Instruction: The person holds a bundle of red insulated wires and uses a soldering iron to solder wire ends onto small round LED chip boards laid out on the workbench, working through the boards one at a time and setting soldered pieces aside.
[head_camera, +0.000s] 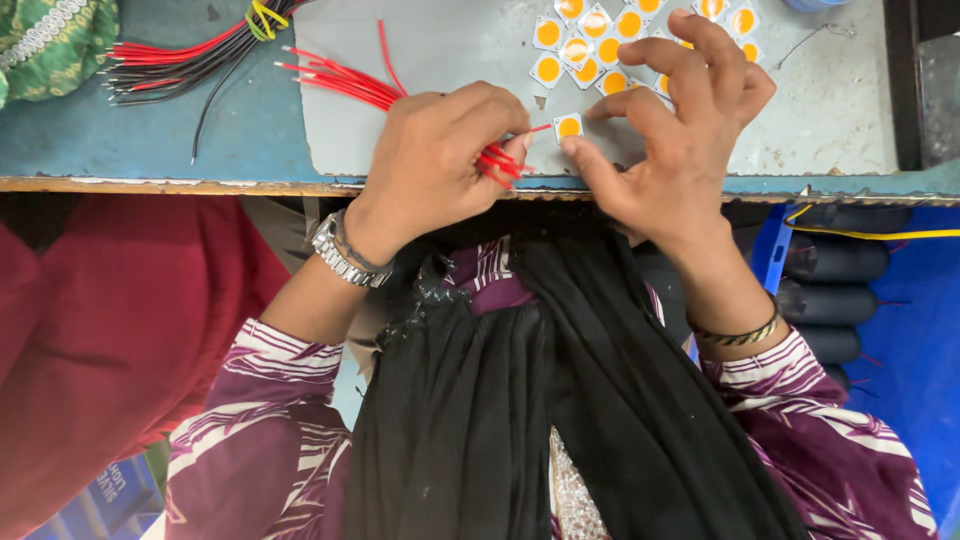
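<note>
— Black scarf (520, 400) hangs nearest, below the bench's worn front edge (200, 185). What's each hand doing?

— Just past that edge, the left hand (435, 160) is curled shut around a few red wires (345, 80). The right hand (680, 140) is half open, thumb and forefinger pinching one small white square chip with a yellow centre (569, 126).

— Room beyond the edge?

— Bare grey mat (460, 40) between the hands and farther back; more chips (600, 35) cluster behind the right hand, and a bundle of red and black wires (190, 55) lies far left.
</note>
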